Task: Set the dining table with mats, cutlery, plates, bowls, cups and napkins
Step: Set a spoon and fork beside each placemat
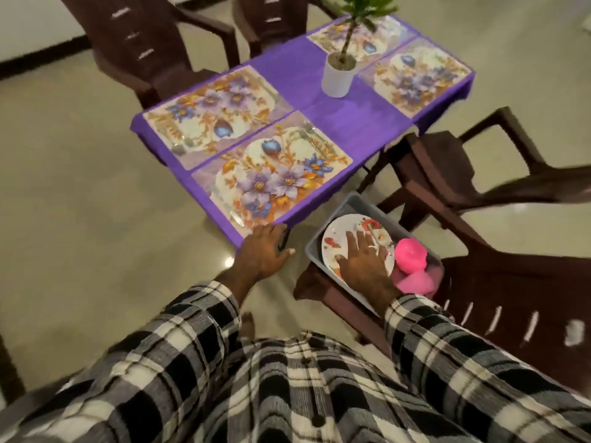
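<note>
A small table under a purple cloth (pixel 339 123) carries several floral mats; the nearest mat (pixel 271 174) lies at the front corner. My left hand (pixel 265 254) hovers by that corner with relaxed, spread fingers and holds nothing. A grey tub (pixel 345 203) sits on a brown chair seat to the right of the table. In it lie a white plate with a red pattern (pixel 335 241) and pink cups (pixel 411 254). My right hand (pixel 364 263) lies flat on the plate, fingers straight and spread.
A white pot with a green plant (pixel 339 73) stands mid-table. Brown plastic chairs surround the table: two at the far side (pixel 144 49), one at the right (pixel 447 167), and the one bearing the tub (pixel 511 298). The floor is glossy beige tile.
</note>
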`<state>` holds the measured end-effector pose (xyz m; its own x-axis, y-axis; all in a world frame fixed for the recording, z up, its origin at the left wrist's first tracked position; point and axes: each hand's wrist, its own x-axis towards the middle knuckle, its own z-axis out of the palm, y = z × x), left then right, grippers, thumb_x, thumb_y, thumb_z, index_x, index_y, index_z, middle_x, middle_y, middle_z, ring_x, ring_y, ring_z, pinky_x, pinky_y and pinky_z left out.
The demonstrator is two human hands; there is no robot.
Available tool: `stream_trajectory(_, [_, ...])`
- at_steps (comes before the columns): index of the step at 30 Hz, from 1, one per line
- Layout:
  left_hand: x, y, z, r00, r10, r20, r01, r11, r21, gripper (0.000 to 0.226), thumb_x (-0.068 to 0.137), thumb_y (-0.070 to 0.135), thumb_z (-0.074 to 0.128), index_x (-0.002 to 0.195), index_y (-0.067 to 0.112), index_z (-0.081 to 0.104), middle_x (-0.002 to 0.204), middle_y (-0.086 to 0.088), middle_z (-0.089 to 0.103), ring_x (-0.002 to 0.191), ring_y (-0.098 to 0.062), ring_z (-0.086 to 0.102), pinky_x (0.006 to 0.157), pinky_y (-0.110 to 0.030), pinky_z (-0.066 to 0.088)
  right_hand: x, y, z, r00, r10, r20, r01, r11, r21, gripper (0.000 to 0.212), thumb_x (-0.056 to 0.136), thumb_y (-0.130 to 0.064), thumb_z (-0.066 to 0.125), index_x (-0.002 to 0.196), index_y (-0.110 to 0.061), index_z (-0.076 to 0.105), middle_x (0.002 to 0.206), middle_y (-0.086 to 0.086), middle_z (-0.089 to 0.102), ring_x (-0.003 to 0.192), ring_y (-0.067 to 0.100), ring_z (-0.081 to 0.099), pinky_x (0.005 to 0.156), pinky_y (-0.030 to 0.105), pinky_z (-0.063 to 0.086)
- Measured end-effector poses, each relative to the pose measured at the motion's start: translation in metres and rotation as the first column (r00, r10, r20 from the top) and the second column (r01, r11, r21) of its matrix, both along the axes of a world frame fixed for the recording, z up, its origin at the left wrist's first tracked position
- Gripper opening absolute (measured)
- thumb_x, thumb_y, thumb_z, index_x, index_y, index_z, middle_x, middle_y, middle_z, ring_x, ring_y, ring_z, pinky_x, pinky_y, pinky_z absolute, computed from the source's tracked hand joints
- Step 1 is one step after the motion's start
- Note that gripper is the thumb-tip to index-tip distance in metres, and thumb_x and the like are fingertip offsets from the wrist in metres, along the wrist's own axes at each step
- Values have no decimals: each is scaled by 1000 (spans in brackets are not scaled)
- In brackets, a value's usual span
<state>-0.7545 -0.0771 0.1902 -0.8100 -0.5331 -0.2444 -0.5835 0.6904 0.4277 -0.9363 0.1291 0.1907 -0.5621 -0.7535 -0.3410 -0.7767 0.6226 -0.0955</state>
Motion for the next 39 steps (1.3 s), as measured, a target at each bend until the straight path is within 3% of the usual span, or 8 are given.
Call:
stream_trajectory(3, [-26,-17,14,987,-162,6,162,987,-21,70,100,57,61,156,17,45,151,-13,55,137,-35,48,110,-46,45,11,8,10,967,-251,31,252,967,-27,76,100,-48,42,165,-12,26,170,21,25,156,44,23,122,71,19])
stream_trajectory(6, [-53,-26,18,933,-359,38,361,931,-53,68,99,60,59,152,20,48,148,-11,57,135,-36,51,110,-49,46,26,22,15,921,-390,-17,387,916,-107,68,94,-43,65,149,-5,52,154,28,48,140,53,46,107,72,41])
stream_trajectory(10, [-93,-20,26,866,-498,51,500,863,-70,62,98,57,63,145,17,53,143,-12,59,131,-36,52,107,-48,47,30,44,16,779,-625,49,625,771,-120,86,87,-59,38,160,-15,30,160,20,37,142,45,40,111,61,41])
stream_trajectory(17, [-149,7,20,768,-637,57,638,770,19,71,99,54,66,157,22,42,156,-8,51,141,-32,47,115,-49,45,39,69,17,618,-778,116,785,600,-157,73,94,-42,62,158,-21,33,150,17,45,133,42,47,108,56,44])
stream_trajectory(23, [-172,13,-16,718,-671,184,676,735,44,70,97,53,65,156,23,42,154,-6,52,140,-30,46,113,-52,46,19,72,-28,604,-782,158,791,612,6,56,96,-44,60,142,-14,50,135,18,53,119,44,56,99,54,50])
stream_trajectory(30, [-204,1,-86,755,-569,325,567,816,113,67,96,57,63,154,30,43,154,0,53,141,-27,49,115,-48,44,-56,57,-105,581,-711,397,732,669,127,33,96,-38,59,120,-18,68,119,12,69,110,35,66,91,39,54])
stream_trajectory(35, [-256,5,-155,739,-553,385,527,831,181,59,96,52,61,148,25,55,147,-1,57,138,-29,48,114,-45,44,-118,49,-179,535,-707,462,740,656,148,63,83,-58,38,118,-17,71,119,11,69,113,33,67,94,39,54])
stream_trajectory(39, [-301,18,-213,702,-607,373,582,790,192,55,92,44,63,141,18,62,144,-4,58,137,-30,48,115,-42,40,-167,45,-234,602,-705,374,706,689,162,38,92,-39,62,123,-17,67,124,12,62,115,35,64,97,42,54])
